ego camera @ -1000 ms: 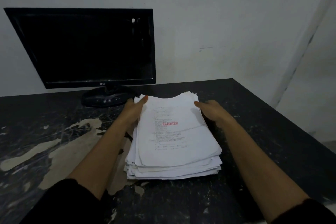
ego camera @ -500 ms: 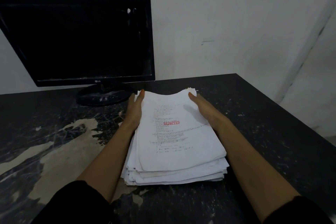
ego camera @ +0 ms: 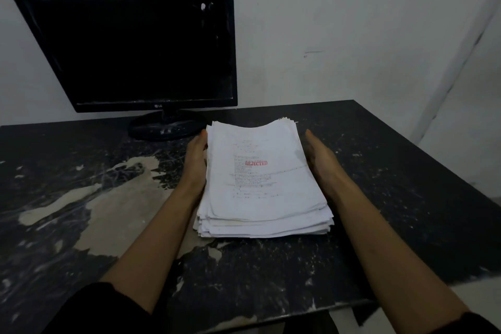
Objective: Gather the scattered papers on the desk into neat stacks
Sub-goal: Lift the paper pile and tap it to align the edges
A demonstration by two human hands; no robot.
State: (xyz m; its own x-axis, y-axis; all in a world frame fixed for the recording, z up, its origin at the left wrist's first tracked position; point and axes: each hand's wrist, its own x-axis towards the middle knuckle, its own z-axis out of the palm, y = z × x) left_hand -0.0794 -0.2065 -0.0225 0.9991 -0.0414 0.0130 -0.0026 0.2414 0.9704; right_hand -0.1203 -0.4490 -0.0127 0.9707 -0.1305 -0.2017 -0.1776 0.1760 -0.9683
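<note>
Left hand and right hand, fingers straight, flanking paper stack sides

A black LG monitor, screen dark, stands on its oval base at the back, before a scuffed white wall

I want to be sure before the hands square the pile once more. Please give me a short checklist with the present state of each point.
1. Left hand flat against the left side of the paper stack: ok.
2. Right hand flat along the right side: ok.
3. Near edges of the sheets aligned: not ok, several stick out unevenly.
4. Stack resting on the desk: ok.
5. Space between the stack and the monitor base: ok, apart.
6. Loose sheets elsewhere: none in view.
</note>
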